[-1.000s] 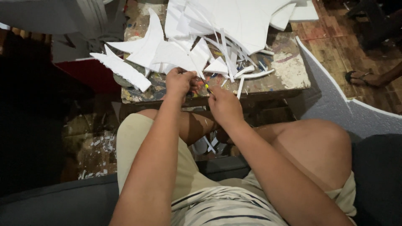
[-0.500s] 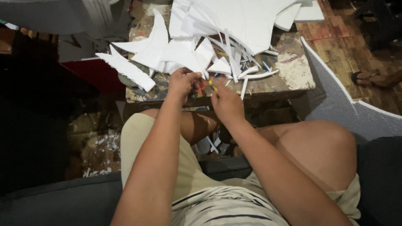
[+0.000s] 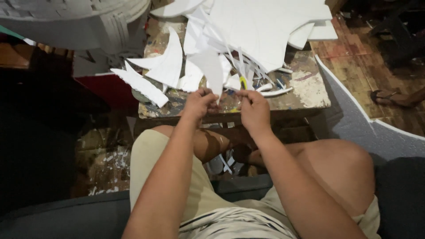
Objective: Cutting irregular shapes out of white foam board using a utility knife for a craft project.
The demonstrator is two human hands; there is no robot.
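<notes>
Hands at centre frame, over the near edge of the paint-stained wooden table. Left hand has fingers curled and pressed together, pinching the lower tip of a tall pointed white foam piece that stands up from the fingers toward the pile. Right hand is also closed, thumb and forefinger nipping something small just right of that tip; we cannot tell whether it is the same piece or a separate sliver. A yellow-handled tool lies just beyond the right hand's fingers, among the scraps.

Judgement on doing this well: we would keep both pinches low and close together on the tip, so the thin foam does not bend or snap, and hold the piece clear of the loose curved offcuts left of centre. The large white sheet at upper centre overhangs the pile; better not to snag it.

Against the frame half a second back: hands sat slightly lower and closer together then, and the tall point was not yet standing apart from the heap. Now it is lifted clear between the hands, and the hands are a little more apart. Table and pile look unchanged.
</notes>
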